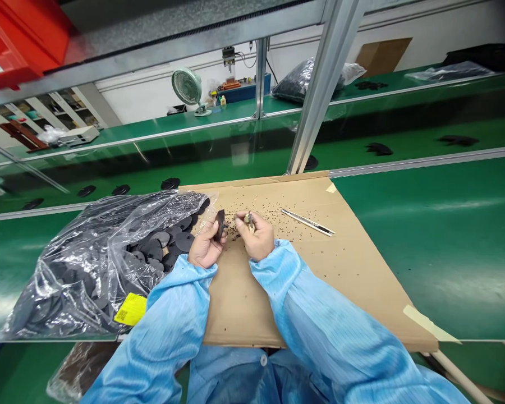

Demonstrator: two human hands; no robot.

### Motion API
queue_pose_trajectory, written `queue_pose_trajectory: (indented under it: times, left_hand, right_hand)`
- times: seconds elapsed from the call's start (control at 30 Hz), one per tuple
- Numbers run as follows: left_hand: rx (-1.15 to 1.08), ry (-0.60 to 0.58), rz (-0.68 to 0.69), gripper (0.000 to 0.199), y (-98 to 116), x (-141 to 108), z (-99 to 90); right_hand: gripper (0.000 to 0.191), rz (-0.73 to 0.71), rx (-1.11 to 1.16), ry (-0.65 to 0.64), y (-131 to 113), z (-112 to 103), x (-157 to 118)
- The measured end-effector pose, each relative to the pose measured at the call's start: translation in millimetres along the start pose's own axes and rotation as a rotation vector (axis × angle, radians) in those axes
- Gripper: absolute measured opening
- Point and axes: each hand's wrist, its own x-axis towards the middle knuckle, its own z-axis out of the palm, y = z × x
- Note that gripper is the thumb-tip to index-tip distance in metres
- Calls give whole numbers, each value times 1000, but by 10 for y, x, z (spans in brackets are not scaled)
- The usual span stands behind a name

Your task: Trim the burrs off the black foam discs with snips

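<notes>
My left hand (205, 247) holds a dark round disc (220, 224) on edge above a cardboard sheet (320, 264). Close to its right, my right hand (257, 237) grips a small tool (249, 219) whose tip points at the disc. Both arms wear light blue sleeves. A clear plastic bag (84, 264) full of the same dark discs lies open just left of my left hand, and several discs (174, 242) spill from its mouth. Fine dark shavings (273, 216) are scattered on the cardboard around my hands.
A thin metal blade (307, 222) lies on the cardboard to the right of my hands. A green conveyor belt (425, 140) behind carries a few dark discs (379, 148). An aluminium post (320, 95) rises behind the cardboard. A small fan (188, 88) and another bag (303, 78) stand farther back.
</notes>
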Motion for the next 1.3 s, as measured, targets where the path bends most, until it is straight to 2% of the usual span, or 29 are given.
queue_pose_trajectory:
  times: [0.1, 0.17, 0.27, 0.4, 0.47, 0.53, 0.63, 0.73, 0.83, 0.97, 1.1, 1.2, 1.3]
  left_hand:
    - [56, 80, 195, 36, -36, 27, 28]
    - [114, 111, 289, 37, -71, 50, 33]
    - [189, 156, 340, 43, -120, 63, 42]
    - [288, 210, 360, 43, -91, 101, 103]
    - [446, 229, 398, 41, 16, 205, 163]
    - [705, 293, 476, 35, 205, 400, 242]
    - [1152, 445, 635, 25, 584, 827, 383]
    - [1517, 459, 802, 28, 884, 1280, 504]
    - [1726, 376, 757, 39, 913, 1607, 564]
    - [1754, 360, 586, 40, 613, 1800, 578]
    - [1739, 274, 487, 32, 342, 1901, 643]
    - [1722, 204, 449, 28, 240, 2027, 781]
    - [1695, 131, 428, 26, 118, 2218, 986]
  right_hand:
    - [23, 157, -2, 237, 146, -39, 84]
    - [26, 218, -3, 343, 248, -70, 144]
    - [28, 257, -12, 398, 356, -107, 198]
    - [29, 290, -42, 409, 399, -127, 197]
    - [28, 291, -51, 409, 395, -130, 188]
    - [28, 285, -60, 408, 382, -132, 183]
    - [27, 270, -67, 404, 360, -137, 182]
    - [25, 237, -62, 396, 347, -145, 181]
    - [23, 212, -70, 398, 352, -147, 171]
    - [22, 203, -64, 419, 344, -113, 148]
    - [22, 247, -8, 455, 220, -140, 176]
    - [19, 250, 5, 390, 78, -373, 234]
    - [12, 79, -111, 285, 20, -773, 250]
